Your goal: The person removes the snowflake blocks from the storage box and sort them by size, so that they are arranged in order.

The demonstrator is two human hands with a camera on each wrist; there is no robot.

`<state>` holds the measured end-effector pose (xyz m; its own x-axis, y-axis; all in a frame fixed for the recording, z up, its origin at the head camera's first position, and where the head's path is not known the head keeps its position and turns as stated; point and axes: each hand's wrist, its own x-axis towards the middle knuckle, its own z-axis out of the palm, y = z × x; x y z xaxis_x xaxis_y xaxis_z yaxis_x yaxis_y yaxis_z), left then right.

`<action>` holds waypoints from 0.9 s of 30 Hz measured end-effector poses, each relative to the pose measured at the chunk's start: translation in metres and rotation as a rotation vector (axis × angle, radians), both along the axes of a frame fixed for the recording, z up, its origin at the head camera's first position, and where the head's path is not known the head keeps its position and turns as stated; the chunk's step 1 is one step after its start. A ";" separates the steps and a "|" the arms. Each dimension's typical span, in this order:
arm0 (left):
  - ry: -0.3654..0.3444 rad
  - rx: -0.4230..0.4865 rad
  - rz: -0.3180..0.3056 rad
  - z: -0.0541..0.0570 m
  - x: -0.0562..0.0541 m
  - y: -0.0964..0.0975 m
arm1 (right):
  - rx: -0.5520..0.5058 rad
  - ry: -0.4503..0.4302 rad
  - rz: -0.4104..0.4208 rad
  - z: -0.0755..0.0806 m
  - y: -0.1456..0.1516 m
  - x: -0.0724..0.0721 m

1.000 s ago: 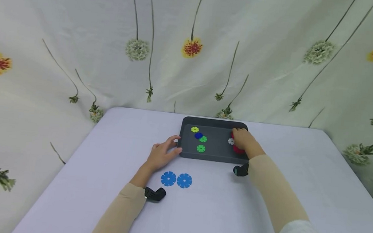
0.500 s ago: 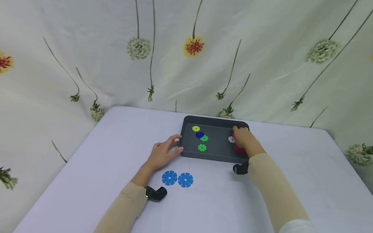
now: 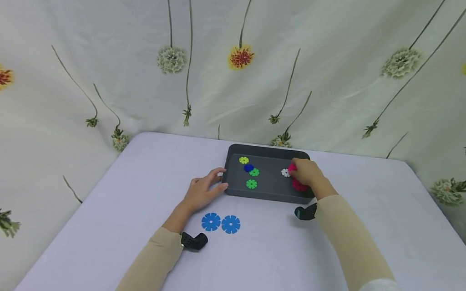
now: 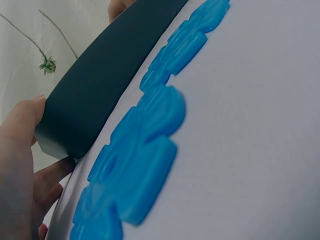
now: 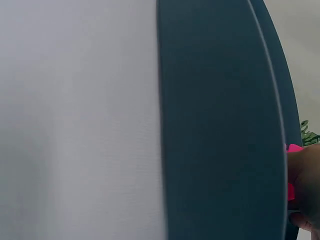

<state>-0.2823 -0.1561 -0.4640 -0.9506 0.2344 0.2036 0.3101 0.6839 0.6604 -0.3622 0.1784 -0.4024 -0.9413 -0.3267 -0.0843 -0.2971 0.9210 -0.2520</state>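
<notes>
My right hand (image 3: 308, 173) is over the right end of a dark grey tray (image 3: 270, 196). Its fingertips pinch a pink notched disc (image 3: 292, 167); bits of pink also show by the fingers in the right wrist view. Below it lie red notched discs (image 3: 299, 185), partly covered by the hand, and to the left a white one (image 3: 285, 172). My left hand (image 3: 202, 192) rests against the tray's left side with relaxed fingers. In the left wrist view, the thumb and a fingertip touch the tray wall (image 4: 85, 95).
Inside the tray's left half are a yellow disc (image 3: 243, 160), a dark blue disc (image 3: 248, 168) and two green discs (image 3: 251, 184). Two larger blue discs (image 3: 231, 224) lie flat on the white table (image 3: 272, 267) in front. A flowered cloth (image 3: 336, 80) hangs behind.
My right hand and forearm have shifted slightly right, and more of the pink disc shows at the fingertips. The white disc sits a little further left. The left hand has stayed put.
</notes>
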 end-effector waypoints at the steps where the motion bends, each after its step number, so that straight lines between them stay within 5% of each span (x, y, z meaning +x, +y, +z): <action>1: 0.001 -0.001 0.000 0.000 0.000 0.000 | -0.015 -0.001 -0.003 -0.001 0.000 0.002; 13: 0.000 -0.003 0.006 -0.005 -0.004 -0.002 | -0.370 0.006 -0.076 -0.011 -0.003 0.015; 27: 0.001 -0.003 0.002 -0.005 -0.004 -0.002 | -0.765 -0.154 -0.126 -0.005 -0.009 0.032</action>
